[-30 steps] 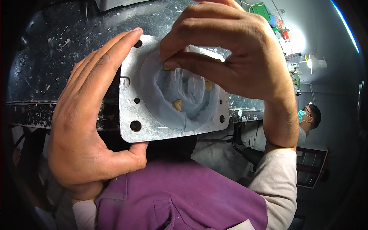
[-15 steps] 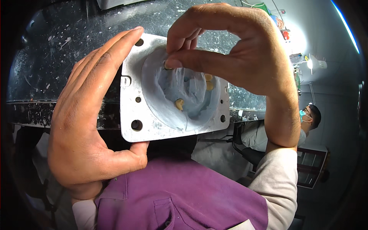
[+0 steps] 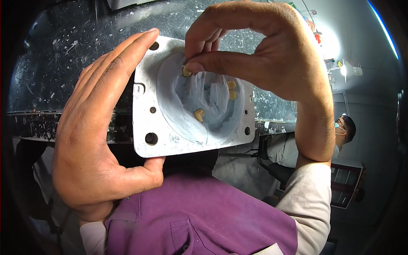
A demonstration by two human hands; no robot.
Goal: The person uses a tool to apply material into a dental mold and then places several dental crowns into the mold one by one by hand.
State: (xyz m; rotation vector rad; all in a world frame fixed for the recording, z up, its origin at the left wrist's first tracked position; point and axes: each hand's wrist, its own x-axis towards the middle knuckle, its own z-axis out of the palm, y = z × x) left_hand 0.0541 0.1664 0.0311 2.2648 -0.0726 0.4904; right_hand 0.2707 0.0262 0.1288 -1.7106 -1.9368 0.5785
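A square metal flask half [image 3: 142, 114] with holes at its corners stands tilted at the bench edge. Grey-blue plaster [image 3: 170, 102] fills its round middle, shaped into ridges and hollows. My left hand [image 3: 89, 127] is closed on the flask's left side, fingers along the upper edge and thumb below. Over the plaster, my right hand [image 3: 280, 59] pinches at a small yellowish tooth piece [image 3: 185, 72] at the upper left of the ridge. Another tooth piece [image 3: 199, 114] sits lower down, and a pair of tooth pieces [image 3: 232, 94] rests on the right. The right fingers partly hide the plaster's top.
The flask lies against a black scuffed bench [image 3: 55, 80] with white specks. A grey metal object [image 3: 127, 3] shows at its far edge. At the right sits a person [image 3: 346, 129] in a mask, near a dark chair [image 3: 276, 165]. A bright lamp glows at the upper right.
My right fingertips have lifted slightly, and more of the tooth piece at them shows. The left hand and flask stay nearly in place.
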